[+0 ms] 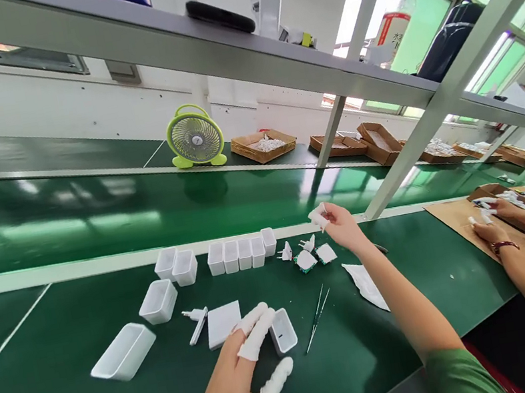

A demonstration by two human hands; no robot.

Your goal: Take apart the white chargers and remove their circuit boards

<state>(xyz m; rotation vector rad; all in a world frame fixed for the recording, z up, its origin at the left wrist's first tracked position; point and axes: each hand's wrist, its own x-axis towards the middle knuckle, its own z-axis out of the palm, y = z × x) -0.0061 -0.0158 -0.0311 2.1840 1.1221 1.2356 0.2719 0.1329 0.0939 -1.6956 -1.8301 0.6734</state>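
My left hand [234, 381], with white finger cots on its thumb and two fingers, is spread with thumb and fingers apart beside a small white open-topped box [283, 332]. Just left of it lie a square white block [224, 324] and a white plug piece [196, 323]. Further out, my right hand [342, 228] is raised with its cotted fingers curled together; whatever may be in them is hidden. Near it are two white plug pieces [307, 245] and green-edged circuit boards with white tops [306, 260]. A pair of tweezers [317, 317] rests between my hands.
Several white boxes [237, 256] line the back, with larger white trays [123, 354] at left. A white packet [367, 286] lies under my right forearm. Behind stands a green fan [195, 138]. Overhead runs a shelf [153, 36]. A co-worker's hands [491, 227] are at right.
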